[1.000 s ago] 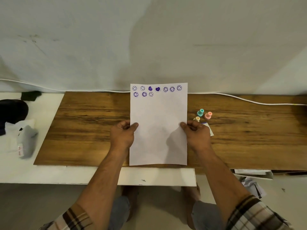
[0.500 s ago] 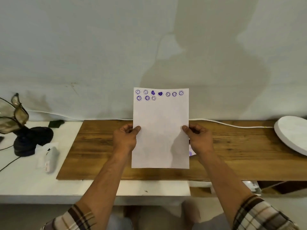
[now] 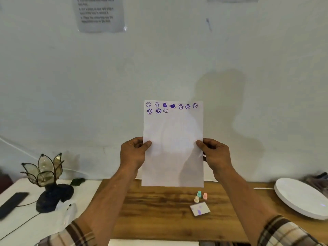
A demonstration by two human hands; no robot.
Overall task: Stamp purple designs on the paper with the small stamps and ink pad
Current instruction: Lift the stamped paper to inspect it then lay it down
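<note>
Both hands, left hand [image 3: 133,153] and right hand [image 3: 215,154], pinch paper [image 3: 173,148] upright above desk [image 3: 159,210]; stamps [image 3: 200,196], ink pad [image 3: 200,209] near right-middle. Lay paper flat before stamping, I'd say.

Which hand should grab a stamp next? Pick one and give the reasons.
Right. The stamps and ink pad sit on the board below the right hand, right of the paper. The left hand would probably have to cross over; it can keep hold of the paper.

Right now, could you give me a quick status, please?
Both hands holding paper upright. Ten purple stamps across top. Small stamps, ink pad untouched on table.
</note>
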